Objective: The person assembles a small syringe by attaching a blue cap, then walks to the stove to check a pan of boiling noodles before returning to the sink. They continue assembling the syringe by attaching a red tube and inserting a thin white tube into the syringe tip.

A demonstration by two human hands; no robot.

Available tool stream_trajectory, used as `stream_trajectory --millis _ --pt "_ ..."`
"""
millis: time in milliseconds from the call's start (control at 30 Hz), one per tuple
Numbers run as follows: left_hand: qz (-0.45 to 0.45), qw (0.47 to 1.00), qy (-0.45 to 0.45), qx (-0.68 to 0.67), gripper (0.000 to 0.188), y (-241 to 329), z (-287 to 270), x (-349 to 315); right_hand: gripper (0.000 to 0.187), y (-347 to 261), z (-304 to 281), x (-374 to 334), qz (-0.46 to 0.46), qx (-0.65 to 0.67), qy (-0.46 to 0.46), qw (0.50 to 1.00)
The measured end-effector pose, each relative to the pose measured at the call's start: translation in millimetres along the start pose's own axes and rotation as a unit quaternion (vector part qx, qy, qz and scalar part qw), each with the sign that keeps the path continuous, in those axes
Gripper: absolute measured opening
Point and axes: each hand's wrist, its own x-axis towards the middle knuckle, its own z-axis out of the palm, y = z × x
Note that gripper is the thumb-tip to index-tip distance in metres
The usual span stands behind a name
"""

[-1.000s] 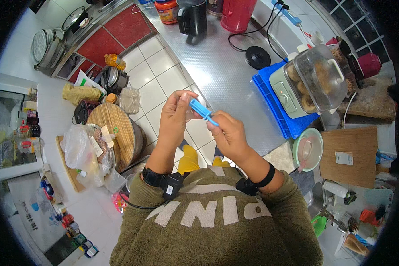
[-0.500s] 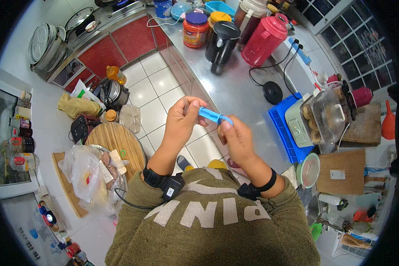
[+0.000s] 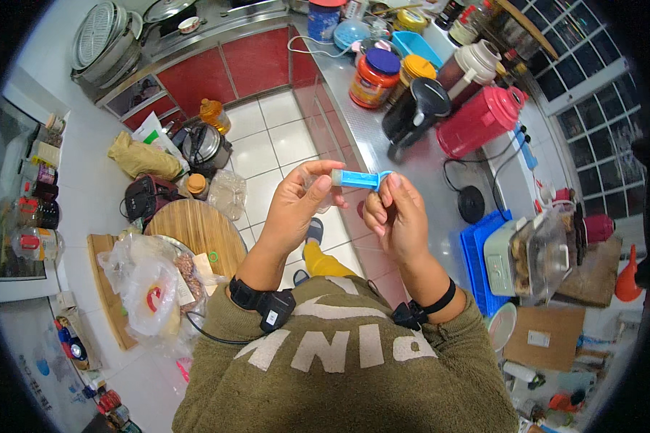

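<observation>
In front of my chest, above the floor beside the counter, both hands hold a slim blue plastic piece (image 3: pixel 357 179). It lies nearly level, with a pale end at its left and a curved blue loop at its right. My left hand (image 3: pixel 294 206) is closed on the pale end between thumb and fingers. Something clear, like thin plastic, shows below those fingertips; what it is I cannot make out. My right hand (image 3: pixel 406 218) pinches the loop between thumb and forefinger, its other fingers curled in. The exact kind of the blue piece does not show.
The metal counter (image 3: pixel 404 169) on the right carries a black kettle (image 3: pixel 417 112), a red thermos (image 3: pixel 478 123), jars, a blue tray (image 3: pixel 477 252) and a lidded pale-green appliance (image 3: pixel 502 256). At left are a round wooden board (image 3: pixel 195 224), plastic bags (image 3: pixel 144 270) and a pot (image 3: pixel 204 146).
The blue piece has become more level, and its pale left end now shows. Clear plastic has come into sight by my left fingers. The view has shifted, and one foot has moved forward.
</observation>
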Motion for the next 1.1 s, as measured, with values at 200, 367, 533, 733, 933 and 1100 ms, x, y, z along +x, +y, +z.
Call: stream_trajectory --millis 200,367,533,733,933,1100 --pt "0.003 0.998 0.023 0.066 0.022 23 -24 58 0.033 -2 5 66 0.008 -0.067 -0.023 0.997" --pt "0.002 0.992 0.034 0.122 0.021 35 -25 104 0.034 -14 2 114 -0.022 -0.073 -0.002 0.997" --pt "0.067 0.977 0.060 0.194 0.019 31 -23 147 0.033 -34 -13 165 0.056 0.030 -0.028 0.998" --pt "-0.018 0.982 0.168 0.082 0.023 30 -39 184 0.028 -23 -19 193 -0.162 -0.373 -0.126 0.905" --pt "0.025 0.973 0.105 0.205 0.032 38 -41 205 0.026 -22 -24 223 -0.148 -0.390 -0.119 0.901" --pt "-0.036 0.978 0.075 0.192 0.032 58 -63 230 0.024 -20 -18 250 -0.169 -0.430 -0.131 0.877"
